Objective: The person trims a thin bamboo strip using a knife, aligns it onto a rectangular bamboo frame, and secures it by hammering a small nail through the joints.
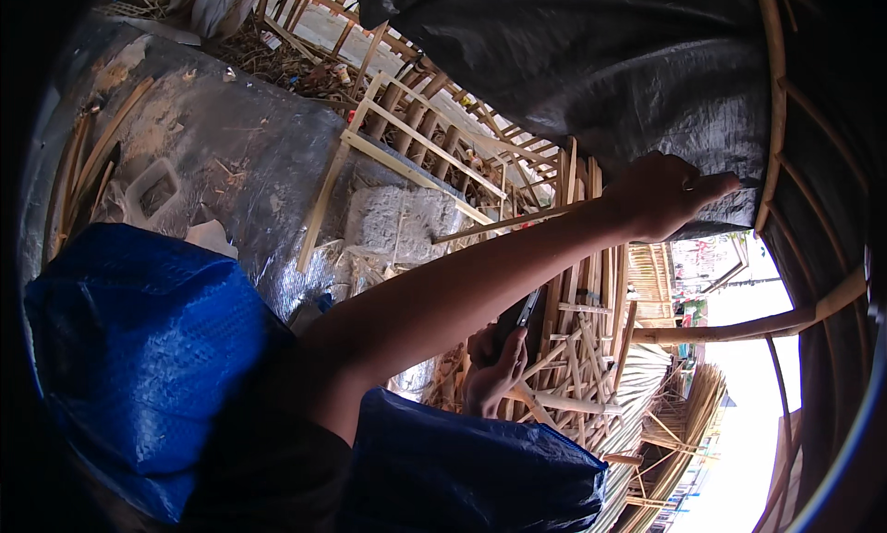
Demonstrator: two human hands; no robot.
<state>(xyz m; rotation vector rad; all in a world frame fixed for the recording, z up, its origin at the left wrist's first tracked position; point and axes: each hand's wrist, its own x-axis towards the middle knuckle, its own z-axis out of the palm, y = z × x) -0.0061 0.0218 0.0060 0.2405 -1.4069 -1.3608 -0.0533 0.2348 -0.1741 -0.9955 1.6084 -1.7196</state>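
My left arm reaches across the view toward the upper right. At its end my left hand (658, 196) is closed, fingers curled and one digit stretched out, in front of a black plastic sheet (665, 90). What it holds, if anything, I cannot make out. A thin bamboo strip (504, 225) runs behind the forearm toward the wrist. Lower down, between two blue tarp-covered shapes, my right hand (497, 374) is wrapped round a knife (528, 308) with a dark blade and a shiny edge. Part of the knife is hidden behind my left forearm.
Blue tarp (148, 339) bulges at the lower left. A rough concrete block (393, 224) lies beside a light wooden frame (434, 145). Bamboo sticks (577, 367) are piled beyond my right hand. A plastic container (154, 189) rests on grey sheeting; a pole (739, 332) crosses at right.
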